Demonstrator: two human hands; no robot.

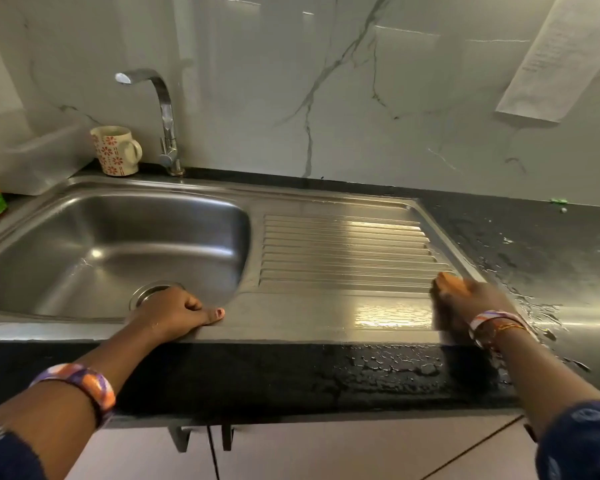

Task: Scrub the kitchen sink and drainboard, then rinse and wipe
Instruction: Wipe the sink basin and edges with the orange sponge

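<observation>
right hand (465, 299), lower right of frame, blurred, fingers curled over an orange sponge (447, 280) pressed on the drainboard (343, 244) near its right edge. left hand (174, 313), lower centre, grips the front rim of the sink (111, 244), thumb on top.

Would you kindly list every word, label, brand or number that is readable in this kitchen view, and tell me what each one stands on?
No text can be read anywhere in this view.
Paper sheet on the wall: faint printed lines, too small and blurred to read.
Mug beside the tap: red flower pattern only, no words.
Sink and drainboard: no visible brand mark.
</observation>
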